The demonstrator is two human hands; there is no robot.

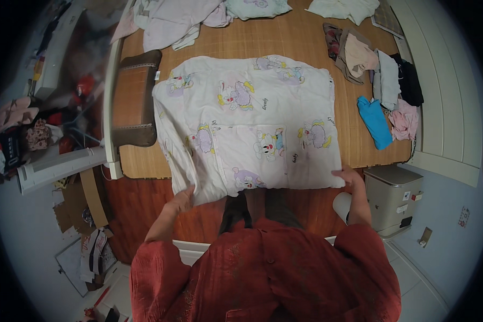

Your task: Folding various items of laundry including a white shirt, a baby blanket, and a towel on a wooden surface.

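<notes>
A white cloth (pixel 311 102) printed with purple and yellow cartoon figures lies spread over the near part of the bamboo-mat bed. Its near edge hangs slightly past the mat's front edge. My left hand (pixel 182 200) is closed on the near left corner, where the cloth's left side is bunched into folds. At the near right corner, my right hand (pixel 351 176) pinches the edge. A squarish panel of the same print shows in the cloth's lower middle. I cannot tell whether it is a garment or a cover.
A brown pillow (pixel 137 99) lies on the mat (pixel 263 40) at left. Crumpled pale cloths (pixel 180 21) are at the far side. Folded clothes, including a blue one (pixel 374 122), line the right. A beige bin (pixel 394 198) stands on the floor at right; cardboard (pixel 72 206) is at left.
</notes>
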